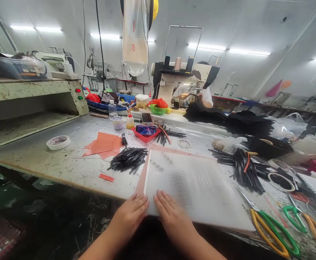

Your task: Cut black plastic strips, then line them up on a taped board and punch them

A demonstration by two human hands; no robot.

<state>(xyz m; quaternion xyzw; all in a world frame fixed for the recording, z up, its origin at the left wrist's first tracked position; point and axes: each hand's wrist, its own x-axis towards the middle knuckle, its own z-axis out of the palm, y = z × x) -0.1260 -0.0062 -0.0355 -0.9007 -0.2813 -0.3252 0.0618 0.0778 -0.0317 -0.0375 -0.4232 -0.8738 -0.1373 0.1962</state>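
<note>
I have both hands down at the near edge of the counter (73, 159), on a translucent white board (201, 195) that lies flat over a pinkish sheet (142, 178), which peeks out along its left and far sides. The left hand (133, 212) rests at the board's near left corner, fingers stretched and together, gripping nothing I can see. The right hand (170, 211) lies just beside it, fingers flat on the board, likewise unclenched. Left of the board I get a pile of black strips (128, 159), with orange sheets (103, 144) and a tape roll (57, 146) farther left. Beyond the far edge, a phone (146, 129) rests on a red basket (145, 139); scissors (255, 210) lie near the board's right side.
</note>
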